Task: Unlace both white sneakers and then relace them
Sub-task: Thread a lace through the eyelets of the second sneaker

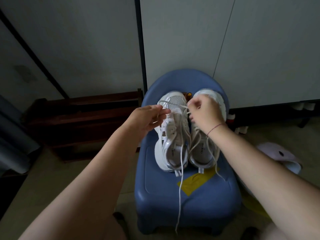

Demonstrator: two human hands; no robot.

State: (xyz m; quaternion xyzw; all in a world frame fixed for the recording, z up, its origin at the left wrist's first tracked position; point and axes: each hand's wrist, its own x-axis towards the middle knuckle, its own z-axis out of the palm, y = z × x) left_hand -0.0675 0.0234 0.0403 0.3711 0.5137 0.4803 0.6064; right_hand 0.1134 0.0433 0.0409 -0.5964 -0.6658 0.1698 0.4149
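Sitting side by side in the middle of the frame, the two white sneakers rest on the seat of a blue plastic stool (173, 196), toes toward the top of the frame and heels toward the bottom. The left-of-frame sneaker (166, 141) and the right-of-frame sneaker (202, 153) touch along their inner sides; both show mesh toes, silvery trim and striped heel tabs. Their lacing is slack. A white lace (179, 201) arcs over the toe of the left-of-frame sneaker, and one long end trails down past its heel and over the stool's front edge toward the bottom of the frame. The left grip (149, 118), a bare hand, pinches this lace between thumb and fingers just left of the shoe. The right grip (206, 110), fingers curled, pinches a strand above the gap between the two toes and covers part of the right-of-frame toe; a red thread bracelet (216, 128) circles its wrist. The toes sit close under the stool's curved back rim, while the front half of the seat carries only a yellow patch (195, 182) and loose lace ends. A dark wooden rack (86, 118) stands left of the stool, pale panels rise behind it, and a pale slipper (277, 155) lies on the floor to the right.
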